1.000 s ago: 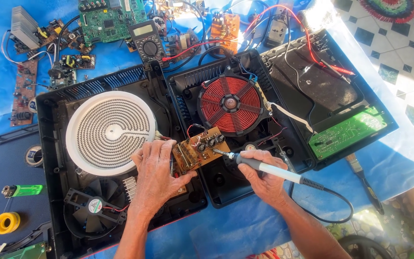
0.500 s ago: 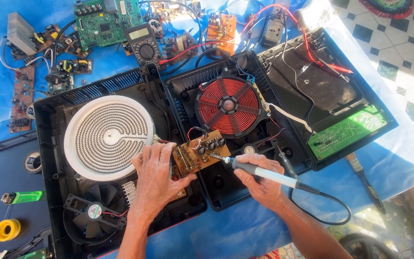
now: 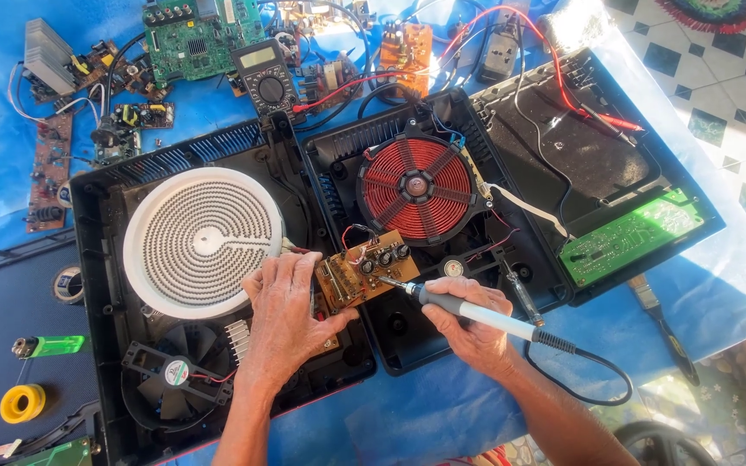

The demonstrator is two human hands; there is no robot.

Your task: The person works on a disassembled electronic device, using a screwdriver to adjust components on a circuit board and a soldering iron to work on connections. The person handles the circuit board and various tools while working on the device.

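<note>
Two bare forearms, no sleeves, left hand and right hand ungloved, no rings or watch

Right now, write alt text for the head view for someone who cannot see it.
A right hand holds a soldering iron with its tip on a small brown circuit board steadied by the left hand. Below lie two opened black cooker cases, one with a white coil, one with a red coil.
</note>
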